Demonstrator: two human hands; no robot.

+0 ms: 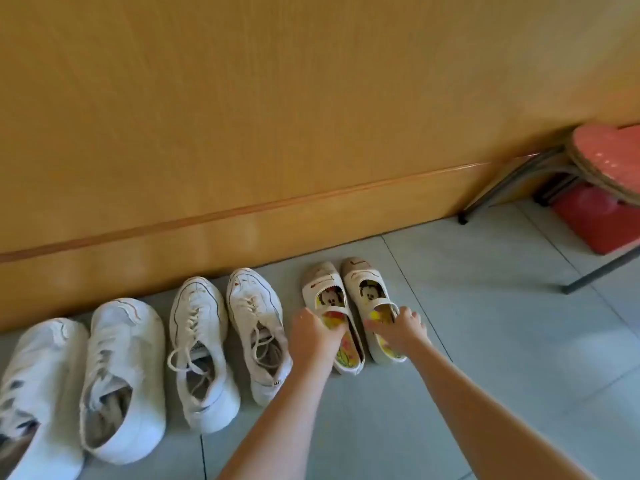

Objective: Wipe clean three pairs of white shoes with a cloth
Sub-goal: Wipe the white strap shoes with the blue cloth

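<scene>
Three pairs of white shoes stand in a row on the grey tiled floor, toes toward a wooden wall. At the left is a pair of plain white sneakers. In the middle is a pair of laced white trainers. At the right is a small pair of strap shoes with cartoon insoles. My left hand grips the left strap shoe at its opening. My right hand grips the right strap shoe by its rim near the strap. No cloth is in view.
A wooden panel wall with a baseboard runs behind the shoes. At the far right stands a stool with a red seat on metal legs, with a red box beneath it. Grey floor tiles stretch to the right of the shoes.
</scene>
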